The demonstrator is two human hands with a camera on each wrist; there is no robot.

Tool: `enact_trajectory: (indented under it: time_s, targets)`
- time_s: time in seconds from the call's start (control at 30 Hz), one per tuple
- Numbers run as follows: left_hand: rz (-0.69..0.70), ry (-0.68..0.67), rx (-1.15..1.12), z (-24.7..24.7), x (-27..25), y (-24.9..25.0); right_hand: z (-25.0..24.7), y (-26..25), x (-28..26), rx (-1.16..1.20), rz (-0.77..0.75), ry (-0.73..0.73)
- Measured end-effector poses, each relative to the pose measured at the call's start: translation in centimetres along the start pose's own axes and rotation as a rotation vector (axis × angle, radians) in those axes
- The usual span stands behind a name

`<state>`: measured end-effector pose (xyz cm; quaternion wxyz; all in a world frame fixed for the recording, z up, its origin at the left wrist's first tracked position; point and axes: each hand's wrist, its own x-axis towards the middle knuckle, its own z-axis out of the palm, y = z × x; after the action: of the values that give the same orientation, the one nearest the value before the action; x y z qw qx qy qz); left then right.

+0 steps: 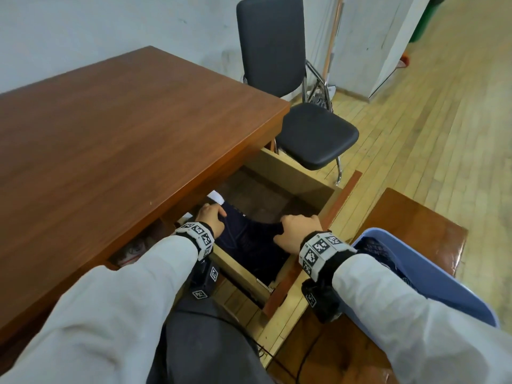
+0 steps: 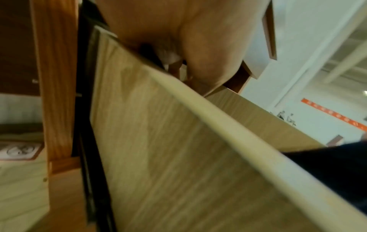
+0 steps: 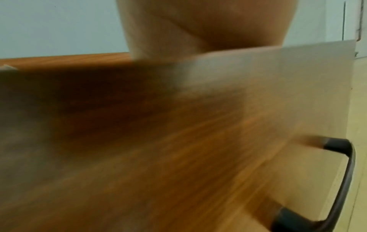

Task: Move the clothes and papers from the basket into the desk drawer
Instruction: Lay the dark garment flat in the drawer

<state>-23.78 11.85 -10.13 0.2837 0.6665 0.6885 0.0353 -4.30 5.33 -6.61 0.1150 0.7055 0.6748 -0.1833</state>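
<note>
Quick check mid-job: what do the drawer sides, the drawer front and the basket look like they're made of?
Drawer side: pale laminated board, it seems, with a printed light grain and a plain edge strip.
Drawer front: reddish-brown wood-look veneer or laminate, semi-gloss, carrying a dark handle, metal or plastic, unclear.
Basket: blue moulded plastic, judging by its smooth, uniform rim.

Office corner, non-task items: chair, bench, floor, walls.

Black padded chair (image 1: 302, 87) with chrome legs stands at the far end of the brown desktop (image 1: 116, 139), on light wood plank floor (image 1: 432, 128). Pale wall (image 1: 97, 26) behind; a white panel (image 1: 388, 40) leans further right, something green at the top right corner. Glossy brown bench (image 1: 424, 225) at right. Dark cables (image 1: 304, 356) trail on the floor at bottom. Shelf under the desktop holds a red-and-white item (image 1: 133, 249), too shadowed to identify. Orange banner (image 2: 333, 113) on a far wall in the left wrist view.
</note>
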Motion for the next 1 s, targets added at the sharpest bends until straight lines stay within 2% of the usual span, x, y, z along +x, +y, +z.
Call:
enact_trajectory:
  time_s: [0.17,0.5,0.6,0.7,0.8,0.87,1.0]
  targets:
    - [-0.043,0.044,-0.114,0.4,0.4,-0.1,0.6,-0.4,-0.2,-0.157,0.012,-0.026]
    - [-0.105,0.136,-0.211,0.8,1.0,0.0,1.1,-0.7,0.6,-0.240,0.078,-0.066]
    - [-0.098,0.123,-0.233,0.9,1.2,-0.1,1.2,-0.8,1.0,-0.295,0.104,-0.120]
    - [-0.114,0.057,-0.123,1.0,0.8,0.0,1.5,-1.0,1.1,-0.387,0.134,-0.185]
    - [-0.126,0.027,0.091,0.9,0.5,-0.1,1.7,-1.1,0.9,-0.412,0.126,-0.098]
    - [-0.101,0.033,0.148,0.9,0.4,-0.1,1.7,-1.0,0.8,-0.364,0.077,-0.030]
    - [-0.133,-0.025,0.244,0.8,0.1,0.3,1.4,-0.9,0.6,-0.334,0.019,-0.092]
